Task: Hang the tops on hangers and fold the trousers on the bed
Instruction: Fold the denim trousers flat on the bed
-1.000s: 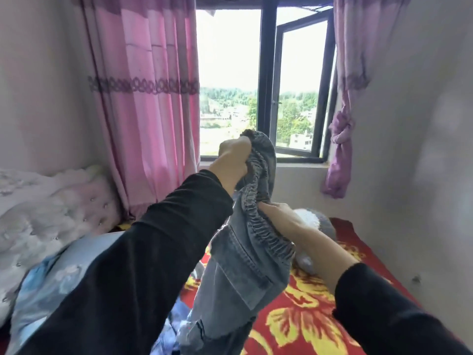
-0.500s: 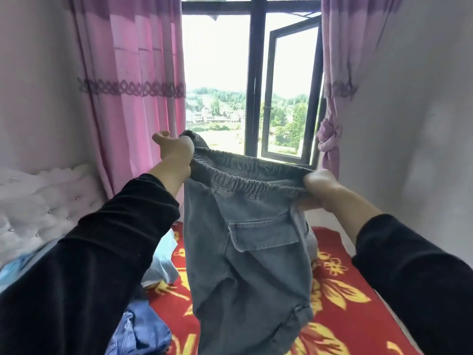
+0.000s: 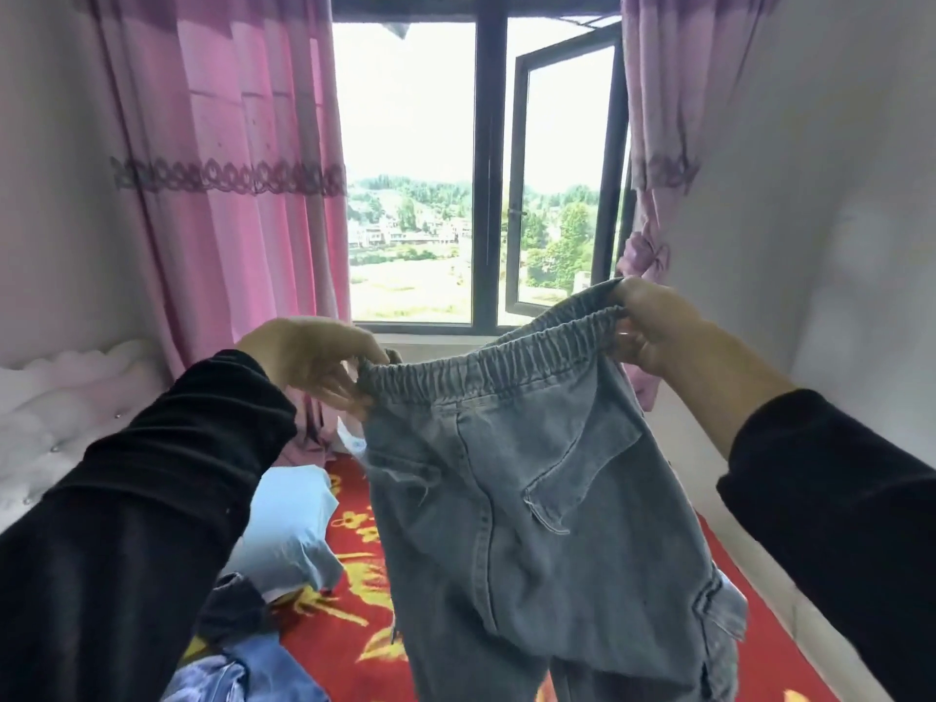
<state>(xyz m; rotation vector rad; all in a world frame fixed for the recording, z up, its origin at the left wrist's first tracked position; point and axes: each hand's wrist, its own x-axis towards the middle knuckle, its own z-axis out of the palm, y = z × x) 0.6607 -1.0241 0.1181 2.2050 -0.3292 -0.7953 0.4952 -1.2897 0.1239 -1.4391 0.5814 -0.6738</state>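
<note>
My left hand [image 3: 309, 359] and right hand [image 3: 653, 321] each pinch the grey trousers' [image 3: 547, 524] waistband, held above the bed [image 3: 349, 559].

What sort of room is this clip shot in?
Most likely a home bedroom: a red floral bedspread, a white tufted headboard at the left, and pink curtains beside an open window. The left hand and right hand hold grey trousers by the waistband.
</note>
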